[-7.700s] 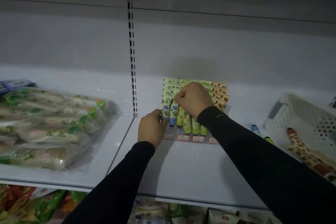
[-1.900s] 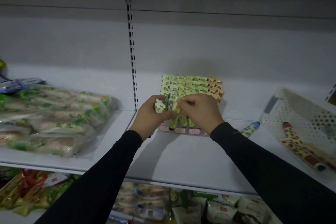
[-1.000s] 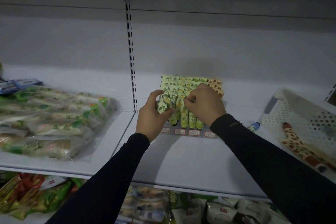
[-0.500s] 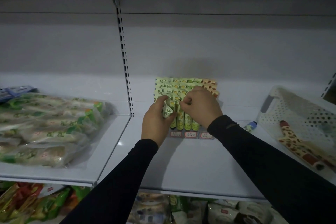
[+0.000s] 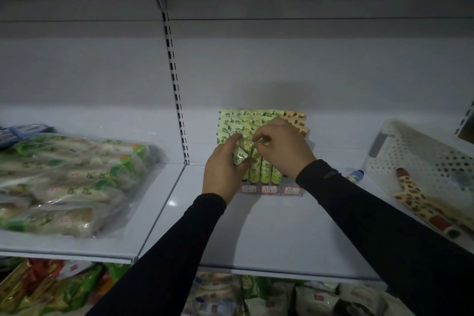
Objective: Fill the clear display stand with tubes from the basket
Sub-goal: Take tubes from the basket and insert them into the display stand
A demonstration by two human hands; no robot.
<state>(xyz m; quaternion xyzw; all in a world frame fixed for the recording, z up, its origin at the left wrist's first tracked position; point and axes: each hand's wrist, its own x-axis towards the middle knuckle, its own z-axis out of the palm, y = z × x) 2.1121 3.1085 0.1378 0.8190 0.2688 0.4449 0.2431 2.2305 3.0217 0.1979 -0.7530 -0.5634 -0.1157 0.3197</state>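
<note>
While left hand [image 5: 223, 174] pinches a tube [image 5: 239, 156] at the stand [image 5: 269, 188], right hand [image 5: 282, 147] pinching a neighbour: seating step; next, push down into slot.

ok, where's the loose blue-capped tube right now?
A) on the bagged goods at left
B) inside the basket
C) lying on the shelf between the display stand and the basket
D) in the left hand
C: the blue-capped tube lies on the shelf, right of the display stand and just outside the white basket, with no hand touching it.
</note>
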